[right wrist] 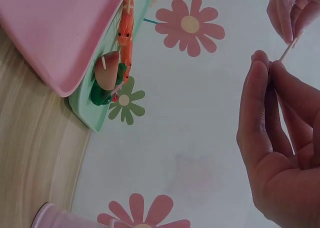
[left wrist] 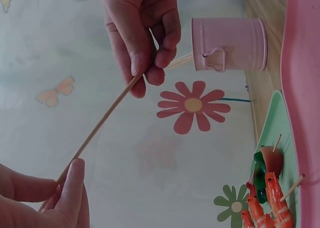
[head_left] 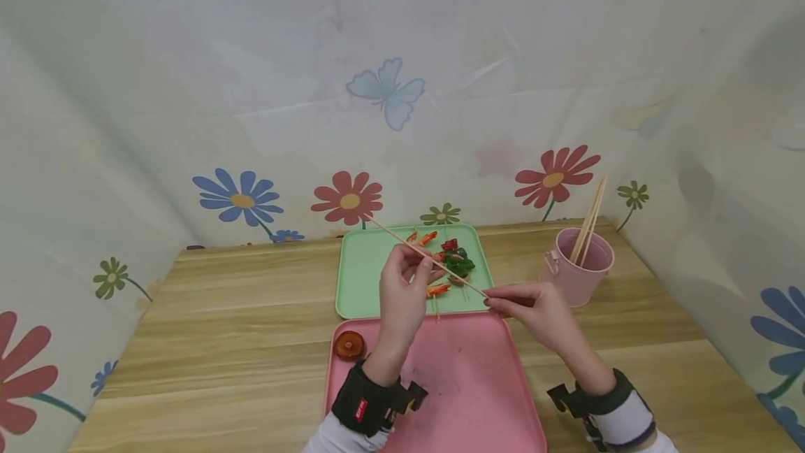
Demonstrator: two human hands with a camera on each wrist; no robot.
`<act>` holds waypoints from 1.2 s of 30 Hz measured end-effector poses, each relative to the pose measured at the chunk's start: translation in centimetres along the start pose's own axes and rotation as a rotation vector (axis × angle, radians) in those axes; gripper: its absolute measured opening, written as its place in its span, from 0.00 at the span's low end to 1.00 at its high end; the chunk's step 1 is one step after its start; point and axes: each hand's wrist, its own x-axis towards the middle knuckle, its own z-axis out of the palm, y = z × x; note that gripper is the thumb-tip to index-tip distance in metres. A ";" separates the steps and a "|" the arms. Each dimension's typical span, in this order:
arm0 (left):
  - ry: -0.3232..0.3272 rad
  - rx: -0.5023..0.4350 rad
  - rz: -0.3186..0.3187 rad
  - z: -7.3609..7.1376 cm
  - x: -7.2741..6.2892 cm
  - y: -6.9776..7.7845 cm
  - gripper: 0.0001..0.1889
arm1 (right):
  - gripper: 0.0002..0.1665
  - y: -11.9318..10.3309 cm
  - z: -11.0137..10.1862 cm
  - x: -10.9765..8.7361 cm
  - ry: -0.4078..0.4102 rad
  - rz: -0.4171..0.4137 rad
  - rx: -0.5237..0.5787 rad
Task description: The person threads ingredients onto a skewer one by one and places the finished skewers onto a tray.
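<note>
A thin wooden skewer slants through the air above the trays with nothing threaded on it. My left hand pinches it near its middle between thumb and fingers. At the lower right end, my right hand pinches it with thumb and fingertips. In the left wrist view a bare length of the skewer spans both hands. Behind them, on the green tray, lie shrimp skewers and a skewer with green and red pieces, partly hidden by my left hand.
Nearer me lies a pink tray, bearing a glossy brown round piece in its far left corner. To the right stands a pink bucket holding several wooden skewers. A flower-printed curtain surrounds the wooden table.
</note>
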 end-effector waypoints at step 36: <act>-0.678 1.259 0.061 -14.7 -0.5 -2.7 0.19 | 0.14 3.7 -5.0 -1.1 0.138 0.089 -0.022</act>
